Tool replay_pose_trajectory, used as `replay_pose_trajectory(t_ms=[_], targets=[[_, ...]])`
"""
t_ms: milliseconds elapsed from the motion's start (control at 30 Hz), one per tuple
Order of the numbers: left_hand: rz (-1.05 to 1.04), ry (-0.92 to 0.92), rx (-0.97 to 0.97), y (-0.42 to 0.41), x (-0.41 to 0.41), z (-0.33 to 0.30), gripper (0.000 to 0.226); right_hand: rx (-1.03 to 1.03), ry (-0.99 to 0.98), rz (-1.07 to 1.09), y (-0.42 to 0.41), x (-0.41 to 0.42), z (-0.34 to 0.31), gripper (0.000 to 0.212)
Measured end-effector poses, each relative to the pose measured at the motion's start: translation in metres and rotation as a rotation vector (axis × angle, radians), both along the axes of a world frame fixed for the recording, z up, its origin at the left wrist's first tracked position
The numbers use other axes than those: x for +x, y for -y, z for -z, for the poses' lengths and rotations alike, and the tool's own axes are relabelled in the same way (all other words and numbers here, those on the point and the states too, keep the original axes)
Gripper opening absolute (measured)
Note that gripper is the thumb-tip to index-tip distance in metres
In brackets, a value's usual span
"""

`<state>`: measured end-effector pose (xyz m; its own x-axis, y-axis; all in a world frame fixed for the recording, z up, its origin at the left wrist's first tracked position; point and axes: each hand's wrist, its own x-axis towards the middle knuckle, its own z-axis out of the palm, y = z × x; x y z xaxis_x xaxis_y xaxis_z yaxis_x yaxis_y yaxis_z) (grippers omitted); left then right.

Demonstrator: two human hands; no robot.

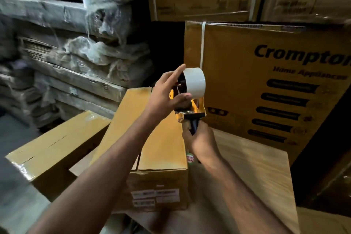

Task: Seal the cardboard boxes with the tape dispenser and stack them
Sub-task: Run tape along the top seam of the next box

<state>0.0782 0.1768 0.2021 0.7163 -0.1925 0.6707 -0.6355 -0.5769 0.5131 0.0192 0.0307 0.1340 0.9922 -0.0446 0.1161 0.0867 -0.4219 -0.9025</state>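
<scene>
Tape dispenser [190, 99], yellow-framed with a white roll on top, is held upright above the cardboard box [152, 138] I am working on. My right hand [202, 141] grips its dark handle from below; my left hand [168, 93] pinches the roll's side, index finger extended. A taped box [57, 146] lies left, a printed carton [275, 85] stands behind, and wrapped bundles [76, 43] crowd the left background.
</scene>
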Motion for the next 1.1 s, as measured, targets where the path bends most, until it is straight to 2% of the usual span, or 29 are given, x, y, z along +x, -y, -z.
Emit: replay_pose_trajectory(t_ms=[100, 167, 200, 267, 333, 367, 433, 567, 667, 800, 833, 967, 1100], targets=[[0.054, -0.029, -0.050, -0.025, 0.018, -0.001, 0.086, 0.137, -0.084, -0.099, -0.014, 0.008, -0.010, 0.009], [0.091, -0.147, -0.257, -0.042, 0.031, 0.001, 0.085, 0.181, -0.099, -0.112, -0.021, 0.018, -0.015, 0.009], [0.040, -0.250, -0.387, -0.047, 0.039, 0.006, 0.080, 0.194, -0.094, -0.108, -0.025, 0.025, -0.017, 0.010], [-0.092, -0.621, -0.661, -0.059, 0.056, 0.019, 0.073, 0.206, -0.077, -0.099, -0.036, 0.039, -0.019, 0.011], [0.039, -1.031, -0.899, -0.074, 0.078, 0.036, 0.074, 0.236, -0.076, -0.081, -0.050, 0.054, -0.020, 0.013], [0.155, -1.153, -0.950, -0.081, 0.089, 0.042, 0.068, 0.259, -0.079, -0.072, -0.058, 0.063, -0.021, 0.014], [0.313, -1.257, -1.017, -0.097, 0.110, 0.050, 0.050, 0.295, -0.091, -0.062, -0.073, 0.078, -0.022, 0.013], [0.436, -1.358, -1.145, -0.129, 0.150, 0.053, 0.029, 0.304, -0.109, -0.056, -0.098, 0.107, -0.021, 0.010], [0.493, -1.452, -1.139, -0.152, 0.178, 0.056, 0.033, 0.270, -0.112, -0.050, -0.114, 0.126, -0.023, 0.009], [0.552, -1.563, -1.067, -0.171, 0.208, 0.055, 0.067, 0.257, -0.125, -0.028, -0.134, 0.148, -0.021, 0.009], [0.530, -1.575, -0.996, -0.174, 0.216, 0.055, 0.067, 0.248, -0.128, -0.016, -0.138, 0.154, -0.019, 0.009], [0.353, -1.583, -0.702, -0.180, 0.243, 0.058, 0.036, 0.183, -0.136, 0.030, -0.148, 0.170, -0.017, 0.006], [0.287, -1.450, -0.403, -0.187, 0.270, 0.063, 0.030, 0.120, -0.149, 0.071, -0.158, 0.184, -0.012, 0.005]])
